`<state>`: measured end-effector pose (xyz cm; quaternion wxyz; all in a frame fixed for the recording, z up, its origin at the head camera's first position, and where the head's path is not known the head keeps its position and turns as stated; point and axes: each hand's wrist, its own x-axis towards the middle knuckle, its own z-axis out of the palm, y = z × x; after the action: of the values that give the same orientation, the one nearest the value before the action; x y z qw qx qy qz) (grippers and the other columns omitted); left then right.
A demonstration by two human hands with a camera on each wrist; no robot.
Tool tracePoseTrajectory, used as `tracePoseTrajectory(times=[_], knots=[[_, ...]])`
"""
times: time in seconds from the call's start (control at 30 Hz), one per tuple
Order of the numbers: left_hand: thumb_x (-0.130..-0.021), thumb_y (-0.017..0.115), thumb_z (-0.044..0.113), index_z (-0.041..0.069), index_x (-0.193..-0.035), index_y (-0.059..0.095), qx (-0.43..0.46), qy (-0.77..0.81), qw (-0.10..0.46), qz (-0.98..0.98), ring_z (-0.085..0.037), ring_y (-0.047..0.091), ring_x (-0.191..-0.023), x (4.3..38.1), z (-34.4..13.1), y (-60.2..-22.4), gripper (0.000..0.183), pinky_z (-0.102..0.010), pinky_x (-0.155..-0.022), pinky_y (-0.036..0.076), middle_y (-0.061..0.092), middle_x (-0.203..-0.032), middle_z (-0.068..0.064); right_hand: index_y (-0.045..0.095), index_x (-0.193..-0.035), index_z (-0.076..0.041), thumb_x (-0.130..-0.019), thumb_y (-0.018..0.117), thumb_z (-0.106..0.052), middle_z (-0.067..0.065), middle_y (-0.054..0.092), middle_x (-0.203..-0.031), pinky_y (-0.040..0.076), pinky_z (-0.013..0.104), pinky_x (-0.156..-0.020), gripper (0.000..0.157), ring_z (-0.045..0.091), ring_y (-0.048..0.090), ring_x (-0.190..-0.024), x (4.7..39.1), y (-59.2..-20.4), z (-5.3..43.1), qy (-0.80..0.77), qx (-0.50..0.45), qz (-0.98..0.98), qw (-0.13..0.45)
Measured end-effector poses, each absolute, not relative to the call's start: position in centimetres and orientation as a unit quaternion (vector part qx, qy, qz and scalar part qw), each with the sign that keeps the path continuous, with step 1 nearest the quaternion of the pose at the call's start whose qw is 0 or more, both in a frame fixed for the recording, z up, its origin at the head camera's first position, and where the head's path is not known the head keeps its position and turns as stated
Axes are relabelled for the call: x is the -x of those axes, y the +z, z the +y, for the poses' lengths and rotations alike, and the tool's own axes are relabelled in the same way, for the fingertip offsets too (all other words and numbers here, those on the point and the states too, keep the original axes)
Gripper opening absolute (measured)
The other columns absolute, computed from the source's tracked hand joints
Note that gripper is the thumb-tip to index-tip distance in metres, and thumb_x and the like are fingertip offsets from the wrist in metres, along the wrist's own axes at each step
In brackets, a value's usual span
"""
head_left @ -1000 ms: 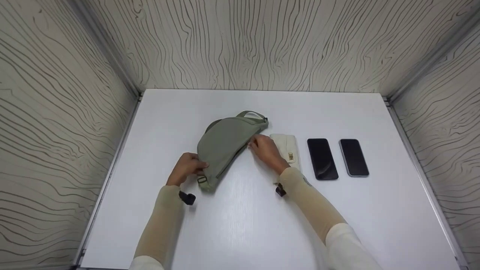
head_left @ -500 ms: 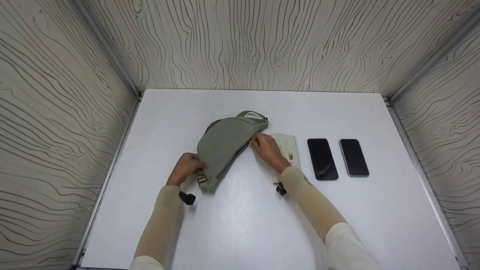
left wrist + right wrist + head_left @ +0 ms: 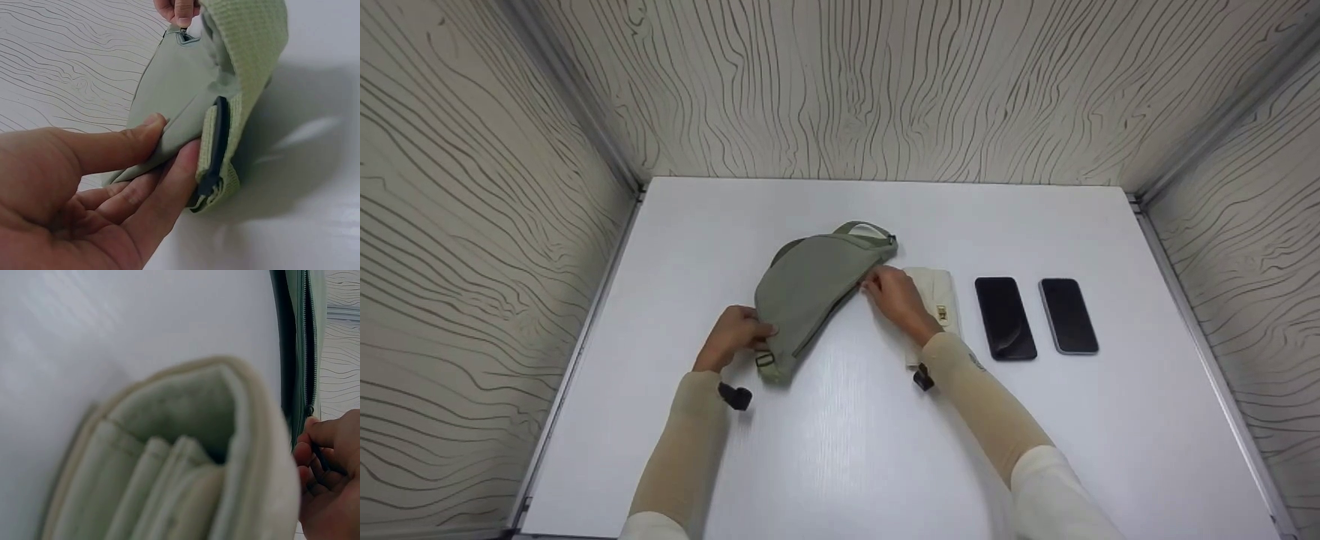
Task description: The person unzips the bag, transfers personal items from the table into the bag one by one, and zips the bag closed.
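A sage-green waist bag (image 3: pixel 817 277) lies slanted on the white table, its strap looped behind it. My left hand (image 3: pixel 731 334) grips the bag's lower left end, thumb on top and fingers beneath, beside the strap's dark buckle (image 3: pixel 215 143). At the bag's right edge, my right hand (image 3: pixel 896 300) pinches the zipper pull (image 3: pixel 310 412) between thumb and finger. In the right wrist view the zipper (image 3: pixel 308 343) is parted, its teeth apart above the hand. A cream wallet (image 3: pixel 936 289) with a gold clasp lies partly under my right hand and forearm.
Two dark phones (image 3: pixel 1005 319) lie side by side to the right of the wallet, screens up. Wood-patterned panels (image 3: pixel 840 90) enclose the white table (image 3: pixel 825 465) at the back and both sides. The wallet's edge fills much of the right wrist view.
My right hand has shifted very slightly up and right along the bag's edge, still pinching the zipper pull. The left hand, bag and phones look the same.
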<state>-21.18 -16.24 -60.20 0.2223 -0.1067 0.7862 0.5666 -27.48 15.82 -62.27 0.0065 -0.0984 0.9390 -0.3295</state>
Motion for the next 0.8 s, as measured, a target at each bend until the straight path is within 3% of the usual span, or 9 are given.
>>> tracePoseTrajectory(times=[0.33, 0.57, 0.8], knots=[[-0.093, 0.077, 0.01, -0.008, -0.108, 0.07, 0.108, 0.566, 0.216, 0.788, -0.017, 0.072, -0.074, 21.22, -16.38, -60.41, 0.024, -0.028, -0.072, 0.063, 0.072, -0.093, -0.011, 0.071, -0.104, -0.001, -0.107, 0.065, -0.016, 0.016, 0.073, -0.103, 0.056, 0.047, -0.088, 0.017, 0.031, 0.069, -0.096, 27.79, -62.25, 16.07, -0.331, 0.09, 0.939, 0.006], [-0.094, 0.076, 0.01, -0.004, -0.093, 0.069, 0.089, 0.573, 0.207, 0.788, -0.015, 0.072, -0.069, 21.21, -16.58, -60.7, 0.015, -0.027, -0.069, 0.063, 0.071, -0.084, -0.008, 0.069, -0.101, -0.003, -0.107, 0.066, -0.019, 0.014, 0.071, -0.098, 0.053, 0.044, -0.081, 0.018, 0.026, 0.065, -0.089, 27.83, -62.05, 16.04, -0.314, 0.085, 0.946, 0.01], [-0.093, 0.076, 0.009, -0.005, -0.096, 0.07, 0.097, 0.571, 0.208, 0.788, -0.015, 0.072, -0.068, 21.26, -16.51, -60.68, 0.015, -0.027, -0.068, 0.062, 0.072, -0.084, -0.007, 0.069, -0.099, -0.003, -0.106, 0.067, -0.019, 0.014, 0.07, -0.096, 0.052, 0.043, -0.078, 0.018, 0.024, 0.063, -0.085, 27.94, -61.83, 16.16, -0.323, 0.079, 0.943, 0.007]])
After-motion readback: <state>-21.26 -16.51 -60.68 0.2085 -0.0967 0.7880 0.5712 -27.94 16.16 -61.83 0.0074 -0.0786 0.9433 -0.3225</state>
